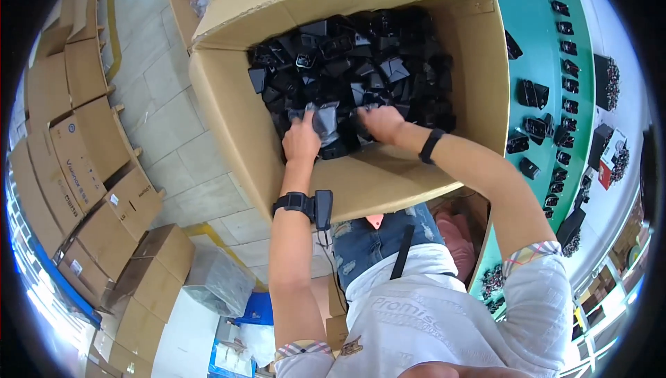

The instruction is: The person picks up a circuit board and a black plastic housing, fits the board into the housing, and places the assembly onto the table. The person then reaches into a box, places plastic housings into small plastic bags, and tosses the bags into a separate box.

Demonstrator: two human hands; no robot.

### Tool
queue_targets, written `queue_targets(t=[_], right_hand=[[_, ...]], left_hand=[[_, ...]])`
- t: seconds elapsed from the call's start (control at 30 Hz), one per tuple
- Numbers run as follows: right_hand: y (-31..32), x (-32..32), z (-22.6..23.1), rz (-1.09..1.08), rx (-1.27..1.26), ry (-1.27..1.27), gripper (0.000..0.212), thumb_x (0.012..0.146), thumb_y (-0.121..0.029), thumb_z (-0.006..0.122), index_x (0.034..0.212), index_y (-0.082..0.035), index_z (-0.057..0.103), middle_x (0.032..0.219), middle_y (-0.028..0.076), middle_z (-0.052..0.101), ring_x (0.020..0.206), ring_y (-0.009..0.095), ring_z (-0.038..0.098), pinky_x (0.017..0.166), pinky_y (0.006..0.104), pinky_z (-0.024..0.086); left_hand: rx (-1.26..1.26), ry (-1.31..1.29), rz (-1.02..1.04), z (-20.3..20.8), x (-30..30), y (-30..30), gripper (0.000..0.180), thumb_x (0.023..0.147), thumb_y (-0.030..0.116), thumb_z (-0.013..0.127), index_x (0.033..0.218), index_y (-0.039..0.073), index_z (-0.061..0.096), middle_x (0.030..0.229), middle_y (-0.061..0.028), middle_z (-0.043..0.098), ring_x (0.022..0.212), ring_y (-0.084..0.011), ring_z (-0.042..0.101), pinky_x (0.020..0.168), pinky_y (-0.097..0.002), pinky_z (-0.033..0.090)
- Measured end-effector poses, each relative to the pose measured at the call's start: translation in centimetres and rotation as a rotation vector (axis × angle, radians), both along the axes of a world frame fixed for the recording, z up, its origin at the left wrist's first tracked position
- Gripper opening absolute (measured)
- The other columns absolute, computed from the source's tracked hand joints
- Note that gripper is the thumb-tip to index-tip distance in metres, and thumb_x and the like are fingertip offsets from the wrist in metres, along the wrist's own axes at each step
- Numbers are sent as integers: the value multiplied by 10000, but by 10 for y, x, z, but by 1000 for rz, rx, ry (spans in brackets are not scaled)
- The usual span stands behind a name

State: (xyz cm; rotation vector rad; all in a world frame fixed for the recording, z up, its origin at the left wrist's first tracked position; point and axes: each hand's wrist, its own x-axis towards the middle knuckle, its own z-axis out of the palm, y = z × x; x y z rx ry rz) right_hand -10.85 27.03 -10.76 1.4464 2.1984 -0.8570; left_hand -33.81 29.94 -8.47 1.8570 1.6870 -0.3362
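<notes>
Through the head camera I look down into a large open brown cardboard box (225, 124), and I place everything by it. Inside the box lies a jumbled heap of small black moulded plastic pieces (395, 69), some with flat faces that catch the light. Both bare hands reach into the box over its near wall.

My left hand (301, 143) is in the box's near left part, its fingers partly bent against a greyish, shiny plastic-wrapped piece (325, 124); I cannot tell whether it grips it. My right hand (381, 124) is in the box just right of that piece, fingers curled in toward the black pieces; I cannot make out whether they close on one. A black strapped device (322, 209) sits on the left wrist, outside the box's near wall, and a plain black band (431, 146) circles the right wrist, over the box.

Right of the box, I see a green tabletop (525, 20) with a long line of small black parts (565, 28) along its far side. Left of the box, across a pale tiled floor (170, 118), stand stacked brown cartons (104, 131).
</notes>
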Motion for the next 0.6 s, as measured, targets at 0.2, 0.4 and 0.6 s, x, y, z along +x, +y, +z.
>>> queue_targets(t=[0.2,0.4,0.6], right_hand=[[24,45,68,-490,-107,537,267,813,-45,574,1078,-63,607,722,154,650,680,286,655,660,379,518],[35,95,126,-666,115,460,134,760,-69,579,806,-2,686,721,137,660,663,239,650,662,329,518],[30,126,174,-891,435,440,118,701,8,557,743,9,667,718,88,605,620,203,571,604,276,462]], left_hand=[[70,11,-46,23,23,31,448,833,224,643,1274,210,565,1137,-170,586,928,-415,645,782,-495,539],[-19,-170,-167,-25,21,48,249,814,230,672,1050,150,682,1090,-176,643,897,-410,660,814,-494,533],[-84,-113,-114,-31,30,38,259,771,125,660,1024,75,659,915,-224,688,926,-393,658,831,-474,520]])
